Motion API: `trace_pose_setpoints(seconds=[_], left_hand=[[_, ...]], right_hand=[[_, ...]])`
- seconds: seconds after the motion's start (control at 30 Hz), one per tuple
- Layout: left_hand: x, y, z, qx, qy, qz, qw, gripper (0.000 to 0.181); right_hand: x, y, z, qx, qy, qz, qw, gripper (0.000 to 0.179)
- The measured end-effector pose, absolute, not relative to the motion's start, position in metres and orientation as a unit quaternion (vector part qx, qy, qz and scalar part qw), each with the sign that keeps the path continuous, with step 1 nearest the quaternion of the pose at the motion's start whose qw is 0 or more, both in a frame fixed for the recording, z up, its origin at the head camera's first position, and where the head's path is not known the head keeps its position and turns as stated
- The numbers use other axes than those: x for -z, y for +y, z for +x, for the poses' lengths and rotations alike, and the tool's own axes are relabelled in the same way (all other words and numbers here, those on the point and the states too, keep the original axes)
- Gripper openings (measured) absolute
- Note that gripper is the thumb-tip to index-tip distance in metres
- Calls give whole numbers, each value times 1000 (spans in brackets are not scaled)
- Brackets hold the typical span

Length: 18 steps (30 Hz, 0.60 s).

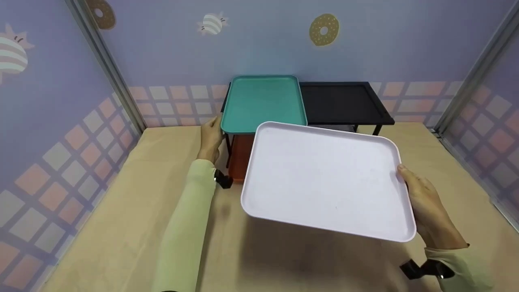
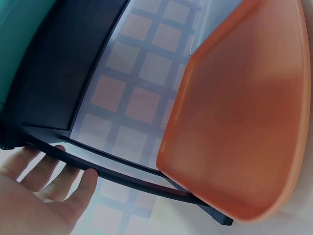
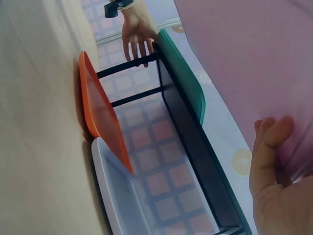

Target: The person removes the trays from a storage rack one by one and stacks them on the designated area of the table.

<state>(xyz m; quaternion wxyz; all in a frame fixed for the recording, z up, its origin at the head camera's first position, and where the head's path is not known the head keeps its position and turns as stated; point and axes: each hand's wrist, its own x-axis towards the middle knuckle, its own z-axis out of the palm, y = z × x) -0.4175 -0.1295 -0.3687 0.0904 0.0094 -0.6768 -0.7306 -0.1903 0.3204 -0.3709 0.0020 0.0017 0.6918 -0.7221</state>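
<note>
My right hand (image 1: 429, 207) grips the right edge of a pale pinkish-lilac tray (image 1: 328, 182), thumb on the rim and fingers underneath. The tray is held in the air, tilted, before a black two-tier rack (image 1: 340, 103). In the right wrist view its pink underside (image 3: 244, 54) fills the upper right. A teal tray (image 1: 263, 103) lies on the rack's top left. My left hand (image 1: 211, 138) is at the rack's left end; in the left wrist view its fairly straight fingers (image 2: 41, 174) touch the black side frame (image 2: 122, 178). Its thumb is hidden there.
Low in the rack lies an orange tray (image 2: 234, 112), with a whitish-grey tray (image 3: 122, 191) beside it. Behind the rack stands a purple wall (image 1: 263, 40) with checked trim. Side walls bound the pale wooden tabletop (image 1: 134, 202).
</note>
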Motion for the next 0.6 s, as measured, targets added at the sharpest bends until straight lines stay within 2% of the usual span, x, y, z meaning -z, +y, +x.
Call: trace_pose_setpoints(seconds=[0.6], left_hand=[[369, -128, -417, 739, -666, 1, 99, 35]], right_hand=[[383, 318, -193, 692, 721, 28, 22, 48]])
